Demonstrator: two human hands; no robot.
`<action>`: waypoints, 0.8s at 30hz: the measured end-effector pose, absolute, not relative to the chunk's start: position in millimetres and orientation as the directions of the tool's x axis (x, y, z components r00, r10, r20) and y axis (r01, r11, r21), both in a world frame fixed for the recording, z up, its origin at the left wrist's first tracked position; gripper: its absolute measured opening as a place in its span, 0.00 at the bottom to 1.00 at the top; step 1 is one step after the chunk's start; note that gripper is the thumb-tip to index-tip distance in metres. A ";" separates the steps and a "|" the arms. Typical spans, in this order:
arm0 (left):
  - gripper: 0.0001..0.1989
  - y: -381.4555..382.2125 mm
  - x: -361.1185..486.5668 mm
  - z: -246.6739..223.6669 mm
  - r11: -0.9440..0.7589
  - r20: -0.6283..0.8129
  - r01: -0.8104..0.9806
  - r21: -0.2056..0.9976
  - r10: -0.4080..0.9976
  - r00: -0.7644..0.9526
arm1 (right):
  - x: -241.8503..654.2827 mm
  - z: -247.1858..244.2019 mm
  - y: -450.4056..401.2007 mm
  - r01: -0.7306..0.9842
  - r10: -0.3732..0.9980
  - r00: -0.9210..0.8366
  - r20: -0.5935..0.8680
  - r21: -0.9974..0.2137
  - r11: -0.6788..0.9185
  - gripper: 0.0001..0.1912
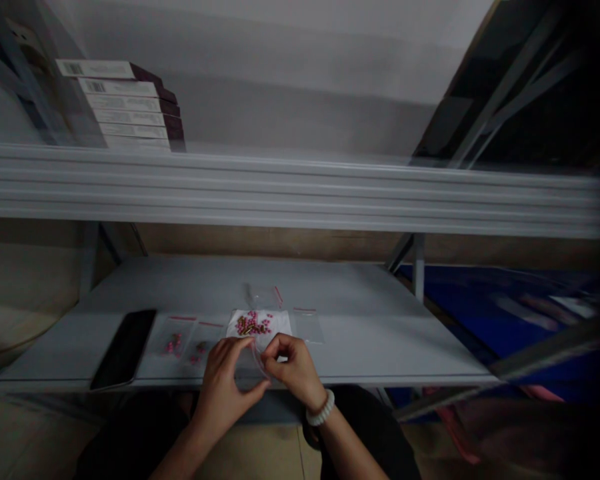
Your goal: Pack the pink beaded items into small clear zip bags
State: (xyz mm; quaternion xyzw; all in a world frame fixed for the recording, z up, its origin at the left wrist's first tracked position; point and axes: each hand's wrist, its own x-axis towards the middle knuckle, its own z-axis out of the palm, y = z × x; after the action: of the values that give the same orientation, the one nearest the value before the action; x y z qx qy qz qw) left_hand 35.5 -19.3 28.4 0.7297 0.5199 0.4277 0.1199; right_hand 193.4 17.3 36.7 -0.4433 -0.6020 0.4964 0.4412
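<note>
My left hand (225, 383) holds a small clear zip bag (254, 363) between thumb and fingers, its rim bowed into a curve. Right at that rim, my right hand (294, 367) is closed in a pinch; what its fingertips hold is hidden. Just beyond my hands, a pile of pink and gold-brown beads (253, 324) lies on a white sheet (283, 323). Two clear zip bags, a left one (174, 340) and a right one (199, 350), lie to the left with a few pink pieces inside each.
A flat clear bag (309, 327) lies right of the sheet, another (265, 296) behind it. A dark phone or tablet (125, 348) rests on the grey shelf (380, 333) at left. Above, a metal beam (300, 193) crosses in front, with stacked boxes (130, 107) behind.
</note>
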 end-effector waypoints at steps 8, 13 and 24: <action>0.20 -14.3 33.0 31.4 -0.449 0.528 0.674 0.586 0.843 0.103 | 202.9 33.4 22.6 0.088 0.966 -0.243 0.084 -0.990 0.108 0.05; 0.16 -8.4 30.6 30.8 -0.414 0.467 0.574 0.707 0.882 0.062 | 216.9 34.3 49.0 0.324 0.973 -0.168 0.157 -0.924 0.205 0.11; 0.18 -2.7 27.2 28.0 -0.378 0.426 0.537 0.754 0.904 0.039 | 197.3 3.5 80.5 0.843 0.969 -0.177 0.169 -0.481 0.238 0.09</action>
State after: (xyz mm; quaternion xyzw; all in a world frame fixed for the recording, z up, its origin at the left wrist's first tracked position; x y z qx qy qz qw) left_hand 27.2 -2.7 28.0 0.6923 0.5203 0.4581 0.2004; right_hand 197.3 80.5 3.5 -0.6009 -0.7543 0.1405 0.2242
